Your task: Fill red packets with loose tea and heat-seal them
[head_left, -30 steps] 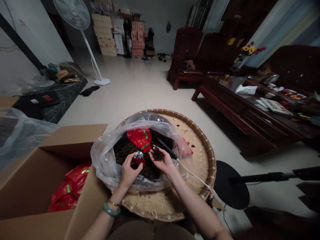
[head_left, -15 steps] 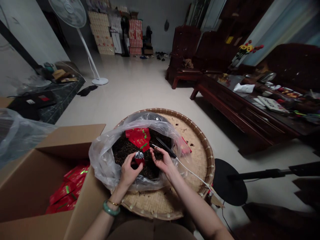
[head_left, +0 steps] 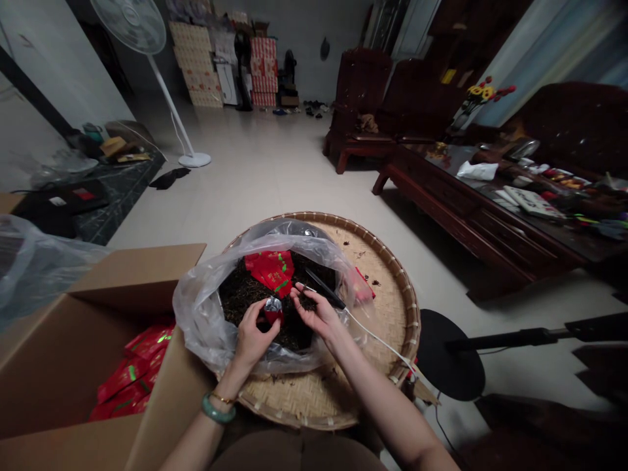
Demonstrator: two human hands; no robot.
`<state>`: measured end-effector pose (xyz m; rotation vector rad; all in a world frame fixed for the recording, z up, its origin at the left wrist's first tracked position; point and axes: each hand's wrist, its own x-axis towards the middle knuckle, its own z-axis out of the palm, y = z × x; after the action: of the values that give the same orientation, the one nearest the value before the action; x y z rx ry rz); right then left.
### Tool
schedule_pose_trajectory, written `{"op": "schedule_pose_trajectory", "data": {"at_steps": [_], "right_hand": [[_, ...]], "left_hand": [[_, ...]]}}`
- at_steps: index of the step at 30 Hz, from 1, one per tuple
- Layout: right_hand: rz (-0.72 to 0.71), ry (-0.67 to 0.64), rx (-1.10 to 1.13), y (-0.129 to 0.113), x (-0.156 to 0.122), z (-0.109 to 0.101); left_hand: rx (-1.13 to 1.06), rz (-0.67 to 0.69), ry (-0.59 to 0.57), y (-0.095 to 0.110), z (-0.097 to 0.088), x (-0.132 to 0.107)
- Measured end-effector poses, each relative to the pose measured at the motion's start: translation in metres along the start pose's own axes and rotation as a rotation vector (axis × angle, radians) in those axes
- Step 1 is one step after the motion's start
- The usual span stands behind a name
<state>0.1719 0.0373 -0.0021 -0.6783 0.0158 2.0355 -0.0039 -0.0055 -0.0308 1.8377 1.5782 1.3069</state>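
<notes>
My left hand [head_left: 252,337] holds a small red packet [head_left: 273,311] upright between thumb and fingers, its silver-lined mouth open at the top. Just right of it, my right hand [head_left: 316,314] is turned palm up with its fingers curled round some dark dried leaves, which look like tea. Both hands are over a clear plastic bag [head_left: 196,294] filled with dark dried leaves [head_left: 238,294]. Flat red packets [head_left: 269,268] lie on the leaves beyond my hands. Behind my right fingers rests a black clamp-like tool [head_left: 326,289] with a white cord.
Under the bag is a round woven bamboo tray [head_left: 392,275] with scattered leaves and a red packet [head_left: 364,284]. At left stands an open cardboard box [head_left: 161,392] holding several red packets [head_left: 132,376]. A black round stand base [head_left: 449,356] is at right; a wooden table [head_left: 471,222] lies beyond.
My right hand has shifted slightly up and left, with its fingers a little nearer the packet mouth. My left hand keeps the packet in place.
</notes>
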Motion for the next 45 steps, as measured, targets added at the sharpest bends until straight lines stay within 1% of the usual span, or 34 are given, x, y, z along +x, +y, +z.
{"op": "schedule_pose_trajectory", "data": {"at_steps": [3,5,10,17,24,29,32,37,40,42,45], "right_hand": [[0.011,0.035,-0.044,0.0,0.002,-0.003],[-0.004,0.032,-0.06,0.0,0.001,-0.002],[-0.03,-0.057,-0.022,-0.003,-0.005,0.004],[-0.052,0.042,0.052,-0.005,-0.004,0.008],[-0.042,-0.006,0.115,-0.003,-0.011,0.018],[-0.071,-0.044,0.061,-0.001,-0.016,0.025],[-0.107,-0.04,0.041,-0.001,-0.022,0.033],[-0.177,-0.037,0.008,0.002,-0.03,0.051],[-0.195,-0.038,-0.01,0.007,-0.029,0.056],[-0.192,-0.04,-0.028,0.011,-0.026,0.057],[-0.176,-0.04,-0.062,0.016,-0.02,0.055]], "left_hand": [[-0.005,-0.005,0.0,0.001,0.0,0.0],[-0.003,0.0,-0.003,0.001,0.0,0.001],[0.009,0.021,0.008,0.001,0.0,0.001],[0.017,0.022,-0.002,0.001,0.0,0.001],[0.014,0.023,-0.016,0.002,0.0,0.001],[0.043,0.062,-0.025,0.003,0.0,0.001],[0.072,0.087,-0.024,0.004,0.0,0.002],[0.108,0.148,-0.034,0.004,0.001,0.001],[0.149,0.186,-0.043,0.004,0.001,0.0],[0.184,0.259,-0.048,0.005,-0.001,0.0],[0.223,0.433,-0.088,0.009,-0.007,0.003]]}}
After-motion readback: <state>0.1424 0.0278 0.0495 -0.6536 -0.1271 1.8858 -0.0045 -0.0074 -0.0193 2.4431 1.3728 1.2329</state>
